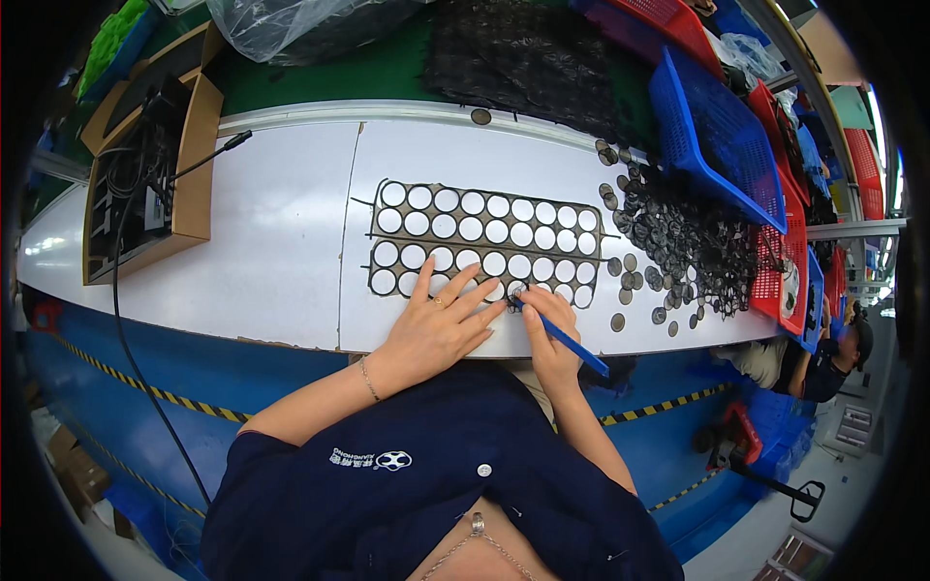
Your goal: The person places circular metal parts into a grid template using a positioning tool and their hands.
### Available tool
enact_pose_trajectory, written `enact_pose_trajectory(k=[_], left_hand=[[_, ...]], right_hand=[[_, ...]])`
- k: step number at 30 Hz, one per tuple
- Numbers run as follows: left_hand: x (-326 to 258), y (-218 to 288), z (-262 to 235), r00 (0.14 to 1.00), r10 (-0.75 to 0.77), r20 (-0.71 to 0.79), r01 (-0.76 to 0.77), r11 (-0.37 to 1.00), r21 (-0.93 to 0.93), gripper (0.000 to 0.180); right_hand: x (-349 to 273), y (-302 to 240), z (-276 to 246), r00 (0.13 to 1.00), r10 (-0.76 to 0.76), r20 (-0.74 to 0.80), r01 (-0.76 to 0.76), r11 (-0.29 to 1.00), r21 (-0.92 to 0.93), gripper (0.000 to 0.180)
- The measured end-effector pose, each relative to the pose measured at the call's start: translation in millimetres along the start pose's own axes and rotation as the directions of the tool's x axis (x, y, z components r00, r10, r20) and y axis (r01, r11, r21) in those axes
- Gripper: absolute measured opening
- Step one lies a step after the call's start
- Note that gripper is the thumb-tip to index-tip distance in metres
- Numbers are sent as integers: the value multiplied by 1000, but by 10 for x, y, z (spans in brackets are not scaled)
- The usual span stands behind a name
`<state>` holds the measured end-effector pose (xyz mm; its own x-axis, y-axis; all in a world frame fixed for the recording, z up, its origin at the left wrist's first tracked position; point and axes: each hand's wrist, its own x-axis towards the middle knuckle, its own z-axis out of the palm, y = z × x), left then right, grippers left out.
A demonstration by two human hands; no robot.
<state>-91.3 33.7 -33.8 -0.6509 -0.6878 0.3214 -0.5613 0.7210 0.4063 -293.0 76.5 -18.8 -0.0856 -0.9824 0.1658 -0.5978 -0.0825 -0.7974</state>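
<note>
Perforated sheet (484, 242) — left hand (436, 324) flat, fingers apart; right hand (547, 334) fingers clamped on blue tool (567, 339).

White worktable (281, 252), blue baskets (712, 131)

bright, sharp, fisheye-bent edges

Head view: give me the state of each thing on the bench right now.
Left hand: flat, pressing on the punched sheet.
Right hand: gripping a blue tool.
Blue tool: tip at one hole.
Punched sheet: flat, holes nearly all open.
Loose discs: heaped at the right.
Blue basket: tilted.
</note>
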Motion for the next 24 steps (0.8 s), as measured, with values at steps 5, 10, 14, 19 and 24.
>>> enact_pose_trajectory(k=[5, 10, 14, 19, 24], left_hand=[[-54, -28, 2, 1000, -5, -18, 5, 1000, -7, 38], [-17, -7, 4, 1000, 7, -16, -7, 1000, 11, 37], [-9, -12, 8, 1000, 9, -14, -8, 1000, 7, 36], [-10, -8, 2, 1000, 3, 9, -3, 1000, 23, 36], [-6, 5, -24, 1000, 4, -10, -4, 1000, -8, 40]], right_hand=[[-10, -16, 43, 999, -28, 21, 29, 998, -48, 21], [-15, 26, 29, 999, -49, 15, 49, 997, -59, 20], [-39, 51, 40, 993, -113, 30, 116, 985, -126, 20], [25, 28, 97, 912, -398, 100, 393, 778, -491, 25], [344, 303, -192, 907, -326, -266, 167, 859, -484, 24]])
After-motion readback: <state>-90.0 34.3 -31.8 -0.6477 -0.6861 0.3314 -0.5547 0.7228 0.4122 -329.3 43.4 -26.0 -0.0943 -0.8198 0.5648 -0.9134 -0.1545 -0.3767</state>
